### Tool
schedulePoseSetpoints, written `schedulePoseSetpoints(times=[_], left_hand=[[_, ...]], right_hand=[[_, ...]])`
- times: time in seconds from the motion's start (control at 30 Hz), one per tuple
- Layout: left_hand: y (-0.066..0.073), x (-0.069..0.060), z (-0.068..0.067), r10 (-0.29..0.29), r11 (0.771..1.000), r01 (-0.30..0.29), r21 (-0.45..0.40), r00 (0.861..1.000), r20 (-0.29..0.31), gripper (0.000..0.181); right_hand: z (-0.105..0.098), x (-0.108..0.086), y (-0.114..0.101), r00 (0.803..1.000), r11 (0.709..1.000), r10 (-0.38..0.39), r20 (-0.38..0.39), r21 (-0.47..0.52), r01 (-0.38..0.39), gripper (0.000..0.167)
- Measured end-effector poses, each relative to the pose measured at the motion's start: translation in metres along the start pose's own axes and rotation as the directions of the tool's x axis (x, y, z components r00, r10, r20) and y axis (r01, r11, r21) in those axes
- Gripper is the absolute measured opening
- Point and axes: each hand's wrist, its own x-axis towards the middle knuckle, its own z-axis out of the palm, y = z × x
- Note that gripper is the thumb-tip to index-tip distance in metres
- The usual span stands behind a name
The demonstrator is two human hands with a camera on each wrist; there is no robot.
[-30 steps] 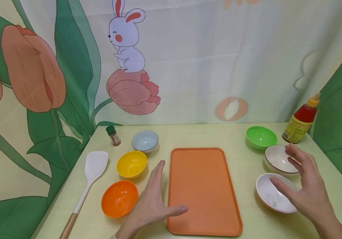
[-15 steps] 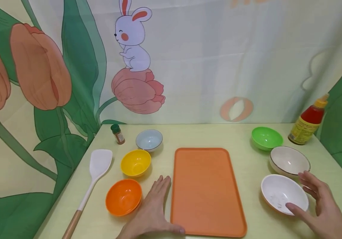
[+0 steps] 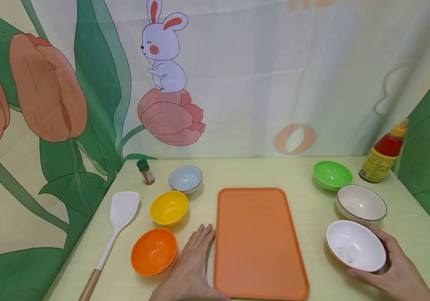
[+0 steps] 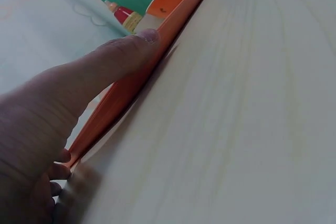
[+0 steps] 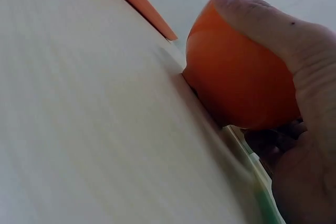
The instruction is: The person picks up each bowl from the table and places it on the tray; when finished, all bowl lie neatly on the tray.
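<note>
In the head view my right hand [image 3: 397, 265] holds a bowl [image 3: 355, 246], white inside and orange outside. The thumb lies along its near side and the fingers go round its far right side, partly hidden. From the right wrist, the bowl's orange outer wall [image 5: 236, 77] shows under the thumb, low at the table. My left hand [image 3: 190, 267] lies by the near left corner of a flat orange tray [image 3: 258, 242], fingers extended along its left side. In the left wrist view the thumb [image 4: 121, 51] touches the tray's edge [image 4: 131, 85].
Left of the tray stand orange [image 3: 153, 252], yellow [image 3: 169, 208] and pale blue [image 3: 185, 179] bowls, a spice jar [image 3: 146, 172] and a white spatula [image 3: 115, 230]. At right are a cream bowl [image 3: 361, 203], a green bowl [image 3: 332, 175] and a red sauce bottle [image 3: 384, 152].
Both hands have come down to the table. The right hand has closed round the white-and-orange bowl; the left has settled at the tray's near left corner. The bowls and tray keep their places.
</note>
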Motion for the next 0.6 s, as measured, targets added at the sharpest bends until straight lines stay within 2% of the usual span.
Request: schedulePoseSetpoints(times=[0.17,0.37,0.6], left_hand=[[0.0,0.0,0.001,0.026,1.0,-0.026,0.009,1.0,-0.008,0.161],[0.001,-0.001,0.0,-0.005,1.0,0.005,-0.009,1.0,0.003,0.164],[0.001,0.001,0.001,-0.015,1.0,0.015,-0.008,1.0,0.01,0.164]], right_hand=[[-0.002,0.001,-0.003,0.998,0.998,0.061,0.005,-0.024,-0.061,0.133],[-0.003,-0.001,-0.007,0.996,1.0,-0.011,-0.089,-0.026,0.008,0.124],[-0.006,0.002,-0.025,0.984,0.997,-0.075,-0.164,0.008,0.078,0.121]])
